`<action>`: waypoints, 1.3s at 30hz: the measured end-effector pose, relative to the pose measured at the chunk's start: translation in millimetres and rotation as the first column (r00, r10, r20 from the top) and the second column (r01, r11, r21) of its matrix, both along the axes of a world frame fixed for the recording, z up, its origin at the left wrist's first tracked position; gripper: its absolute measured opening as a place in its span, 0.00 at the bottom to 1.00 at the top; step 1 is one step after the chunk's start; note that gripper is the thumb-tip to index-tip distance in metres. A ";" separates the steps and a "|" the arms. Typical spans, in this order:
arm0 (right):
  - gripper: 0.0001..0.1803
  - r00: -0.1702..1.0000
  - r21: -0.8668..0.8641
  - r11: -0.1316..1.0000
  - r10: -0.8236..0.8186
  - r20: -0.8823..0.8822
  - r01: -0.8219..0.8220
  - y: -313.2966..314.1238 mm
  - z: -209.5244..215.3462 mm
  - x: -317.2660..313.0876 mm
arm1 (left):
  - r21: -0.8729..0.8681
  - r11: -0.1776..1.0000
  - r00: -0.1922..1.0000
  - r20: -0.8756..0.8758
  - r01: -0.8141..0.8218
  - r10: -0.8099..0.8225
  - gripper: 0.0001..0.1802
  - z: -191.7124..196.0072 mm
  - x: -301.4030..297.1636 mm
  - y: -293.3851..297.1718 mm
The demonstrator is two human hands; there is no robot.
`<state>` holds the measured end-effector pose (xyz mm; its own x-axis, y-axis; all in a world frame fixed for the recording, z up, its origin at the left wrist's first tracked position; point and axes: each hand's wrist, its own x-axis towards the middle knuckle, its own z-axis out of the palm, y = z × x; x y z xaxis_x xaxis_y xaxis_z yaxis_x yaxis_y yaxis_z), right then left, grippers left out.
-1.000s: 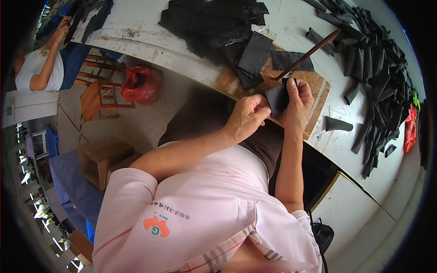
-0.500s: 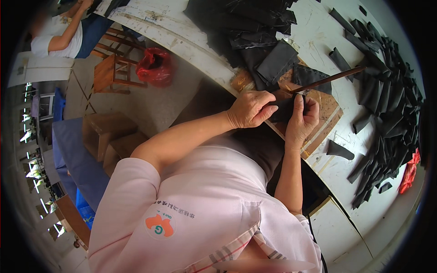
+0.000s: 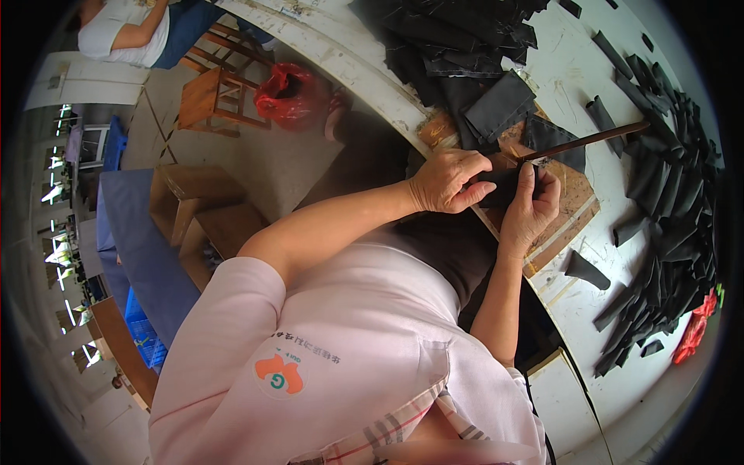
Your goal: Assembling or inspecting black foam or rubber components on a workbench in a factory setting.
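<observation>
My left hand is closed, with thumb and fingers pinching a small black cloth piece. My right hand grips the same cloth from its other side, thumb raised against its upper edge. Just above the right thumb lies one end of a thin dark brown rod, which slants up to the right over the table. Whether the cloth is fitted around that end is hard to make out. Both hands are over the edge of a worn brown board. Flat black cloth pieces lie just beyond them.
A heap of black cloth lies on the far side of the white table. Many narrow black pieces spread along the right. Left of the table are a red plastic bag, a wooden stool and another person.
The whole view has shifted, so the table and surroundings appear farther right. Both hands keep nearly the same hold on the black cloth beside the rod.
</observation>
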<state>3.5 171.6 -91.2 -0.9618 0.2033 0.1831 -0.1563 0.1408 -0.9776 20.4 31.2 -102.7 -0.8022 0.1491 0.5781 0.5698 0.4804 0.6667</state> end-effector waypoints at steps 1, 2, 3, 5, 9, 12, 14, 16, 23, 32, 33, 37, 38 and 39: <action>0.09 1.000 0.001 1.000 0.006 0.004 -0.006 -0.5 -0.8 -0.7 | 0.001 1.000 1.000 0.004 -0.006 0.006 0.12 -0.9 -0.6 0.0; 0.09 1.000 0.000 1.000 -0.002 0.005 0.002 -1.5 -1.4 -1.3 | 0.014 1.000 1.000 0.017 -0.003 0.003 0.12 -1.7 -1.1 -0.4; 0.09 1.000 -0.004 1.000 -0.006 0.000 0.006 -1.5 -1.4 -1.9 | 0.024 1.000 1.000 0.024 -0.003 0.003 0.12 -1.2 -0.8 -0.2; 0.09 1.000 0.030 0.999 -0.011 -0.007 0.011 -0.9 -3.0 -1.8 | 0.018 1.000 1.000 0.029 -0.011 0.010 0.12 -0.4 1.7 -0.2; 0.10 0.999 0.053 0.998 -0.036 -0.017 0.037 -1.7 -1.7 -2.3 | 0.028 1.000 0.997 0.077 0.009 -0.012 0.11 -0.2 2.2 0.5; 0.10 1.000 0.026 0.999 -0.023 -0.011 0.023 0.0 -2.3 -3.2 | 0.033 0.999 0.999 0.045 0.020 -0.021 0.11 0.6 0.1 1.5; 0.10 1.000 0.026 0.999 -0.022 -0.006 0.022 -0.4 -0.6 -4.6 | 0.038 0.999 0.998 0.057 0.018 -0.021 0.08 3.6 0.8 -1.2; 0.09 1.000 -0.039 0.999 -0.005 0.018 0.006 -1.9 2.4 -5.8 | 0.073 0.997 0.998 0.060 0.012 -0.017 0.07 2.8 -0.1 -2.6; 0.08 0.985 -0.377 0.926 0.094 0.144 -0.033 9.6 1.2 -7.9 | 0.706 0.666 0.664 0.620 -0.240 -0.418 0.13 27.8 -1.9 -6.9; 0.06 0.935 -0.672 0.735 0.176 0.309 0.084 14.9 9.0 -1.5 | 0.674 0.718 0.543 0.673 -0.173 -0.502 0.08 49.9 7.8 4.7; 0.06 0.930 -0.683 0.725 0.188 0.317 0.086 14.1 10.1 -0.6 | 0.667 0.730 0.549 0.670 -0.150 -0.499 0.09 49.2 7.4 5.7; 0.06 0.927 -0.671 0.736 0.184 0.326 0.090 10.0 9.9 1.0 | 0.671 0.732 0.558 0.655 -0.118 -0.511 0.09 47.3 4.8 4.3; 0.06 0.923 -0.668 0.738 0.185 0.337 0.096 9.2 11.1 1.2 | 0.675 0.728 0.557 0.652 -0.118 -0.515 0.09 46.3 5.0 3.2; 0.06 0.920 -0.667 0.739 0.186 0.345 0.101 8.5 12.3 1.1 | 0.676 0.727 0.558 0.651 -0.118 -0.515 0.08 45.1 4.9 2.1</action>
